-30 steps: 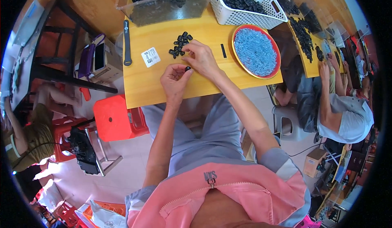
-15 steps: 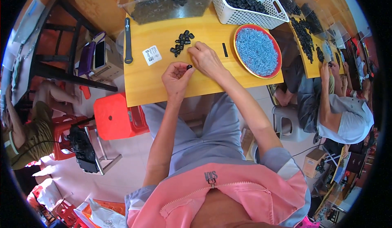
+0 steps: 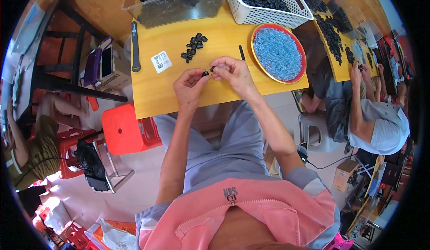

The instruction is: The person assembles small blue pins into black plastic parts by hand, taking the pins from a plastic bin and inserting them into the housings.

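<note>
My left hand (image 3: 188,87) pinches a small black plastic part (image 3: 205,74) between thumb and fingertips, above the near part of the yellow table (image 3: 163,95). Facing it, my right hand (image 3: 235,75) is closed on another small black piece (image 3: 212,69), mostly covered by the fingers. The two pieces are close together but apart. Beyond my hands lies a loose cluster of several black plastic parts (image 3: 194,46). A red-rimmed round tray (image 3: 303,66) full of small clear bluish pieces (image 3: 277,54) sits to the right of my right hand.
A clear bin (image 3: 179,12) and a white perforated basket (image 3: 268,18), both holding black parts, stand at the back. A black strap (image 3: 135,48), a white label (image 3: 161,61) and a short black strip (image 3: 242,53) lie on the table. Another person (image 3: 376,124) works at the right.
My right hand has drawn back from the cluster toward my left hand, and a black piece now shows in its fingers. My left hand keeps its part. The view has shifted slightly.
</note>
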A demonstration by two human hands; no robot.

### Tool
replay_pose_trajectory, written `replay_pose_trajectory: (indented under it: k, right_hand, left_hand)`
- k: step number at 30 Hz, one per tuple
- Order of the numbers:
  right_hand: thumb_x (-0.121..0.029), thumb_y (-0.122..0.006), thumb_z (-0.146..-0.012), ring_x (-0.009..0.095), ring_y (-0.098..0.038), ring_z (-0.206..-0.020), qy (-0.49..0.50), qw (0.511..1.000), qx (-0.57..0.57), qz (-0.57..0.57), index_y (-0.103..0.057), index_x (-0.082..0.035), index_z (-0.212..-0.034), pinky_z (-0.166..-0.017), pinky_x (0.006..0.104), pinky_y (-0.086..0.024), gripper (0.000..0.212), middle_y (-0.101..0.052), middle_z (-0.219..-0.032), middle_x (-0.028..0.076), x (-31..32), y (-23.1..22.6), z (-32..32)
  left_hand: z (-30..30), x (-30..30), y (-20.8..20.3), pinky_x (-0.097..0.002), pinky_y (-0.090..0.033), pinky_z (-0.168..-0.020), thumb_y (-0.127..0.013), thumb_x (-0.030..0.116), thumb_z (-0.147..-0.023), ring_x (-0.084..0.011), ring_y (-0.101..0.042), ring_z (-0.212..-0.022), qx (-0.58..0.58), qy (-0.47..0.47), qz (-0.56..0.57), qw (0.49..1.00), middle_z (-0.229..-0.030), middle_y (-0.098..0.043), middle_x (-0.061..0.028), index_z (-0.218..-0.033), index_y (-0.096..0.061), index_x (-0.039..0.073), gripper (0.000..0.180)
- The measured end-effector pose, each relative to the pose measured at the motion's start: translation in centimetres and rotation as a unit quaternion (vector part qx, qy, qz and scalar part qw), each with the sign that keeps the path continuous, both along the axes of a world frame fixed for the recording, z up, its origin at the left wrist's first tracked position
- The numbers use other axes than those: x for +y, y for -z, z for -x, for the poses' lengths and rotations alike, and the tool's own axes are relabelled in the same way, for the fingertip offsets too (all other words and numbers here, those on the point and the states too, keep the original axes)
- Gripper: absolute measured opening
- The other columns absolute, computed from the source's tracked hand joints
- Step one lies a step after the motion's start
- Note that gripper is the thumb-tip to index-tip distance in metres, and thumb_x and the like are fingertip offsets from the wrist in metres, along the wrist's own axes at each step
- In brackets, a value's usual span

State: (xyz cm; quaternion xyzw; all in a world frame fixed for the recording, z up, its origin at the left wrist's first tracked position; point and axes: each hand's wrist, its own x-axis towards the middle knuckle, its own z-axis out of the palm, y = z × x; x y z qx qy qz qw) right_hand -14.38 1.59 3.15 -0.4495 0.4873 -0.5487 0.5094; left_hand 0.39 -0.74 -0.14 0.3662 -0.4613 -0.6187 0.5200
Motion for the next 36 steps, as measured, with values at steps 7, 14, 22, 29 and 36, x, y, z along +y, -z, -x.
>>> replay_pose_trajectory:
  k: [7,14,22,29,36]
  right_hand:
    - [-0.001,-0.059,-0.079,0.013,-0.062,-0.069,0.043,0.988,0.148,0.030,-0.062,0.003,-0.092,-0.061,0.0243,-0.050,0.014,-0.065,-0.077,0.010,0.5,-0.8,-0.9]
    - [-0.002,-0.061,-0.076,0.020,-0.063,-0.067,0.054,0.961,0.262,0.072,-0.063,0.002,-0.086,-0.059,0.0283,-0.048,0.011,-0.064,-0.075,0.014,0.7,-1.8,-1.3]
    - [0.001,-0.060,-0.076,0.012,-0.060,-0.065,0.066,0.942,0.307,0.116,-0.064,0.003,-0.087,-0.057,0.0234,-0.046,0.012,-0.063,-0.073,0.008,1.0,-1.6,-1.4]
    - [0.004,-0.059,-0.073,0.019,-0.060,-0.064,0.088,0.942,0.307,0.106,-0.063,0.004,-0.083,-0.056,0.0276,-0.046,0.010,-0.060,-0.071,0.011,1.2,-1.1,-1.7]
    - [0.005,-0.057,-0.069,0.027,-0.060,-0.064,0.102,0.954,0.272,0.079,-0.061,0.003,-0.075,-0.057,0.0330,-0.047,0.007,-0.060,-0.071,0.016,0.7,-0.2,-2.2]
  left_hand:
    - [0.0,0.0,0.2,-0.0182,-0.047,-0.064,-0.066,-0.005,-0.073,-0.0078,-0.058,-0.071,0.011,0.009,0.017,1.000,-0.082,-0.063,-0.0040,-0.092,-0.060,-0.001,0.020]
    - [0.0,-0.1,0.0,-0.0183,-0.047,-0.066,-0.065,-0.006,-0.073,-0.0077,-0.058,-0.072,0.036,0.019,0.035,0.999,-0.082,-0.063,-0.0037,-0.089,-0.063,-0.001,0.017]
    - [-0.6,-0.4,0.3,-0.0203,-0.047,-0.070,-0.063,-0.005,-0.075,-0.0094,-0.058,-0.077,-0.002,0.042,0.036,0.998,-0.085,-0.063,-0.0046,-0.091,-0.064,-0.001,0.017]
    - [-0.5,-0.2,0.1,-0.0199,-0.047,-0.069,-0.064,-0.004,-0.075,-0.0090,-0.058,-0.074,0.022,0.059,0.014,0.998,-0.084,-0.064,-0.0052,-0.090,-0.064,-0.002,0.015]
    - [-0.8,-0.4,0.4,-0.0192,-0.046,-0.066,-0.065,-0.004,-0.074,-0.0081,-0.058,-0.071,0.003,0.054,-0.002,0.999,-0.081,-0.064,-0.0054,-0.088,-0.064,-0.002,0.014]
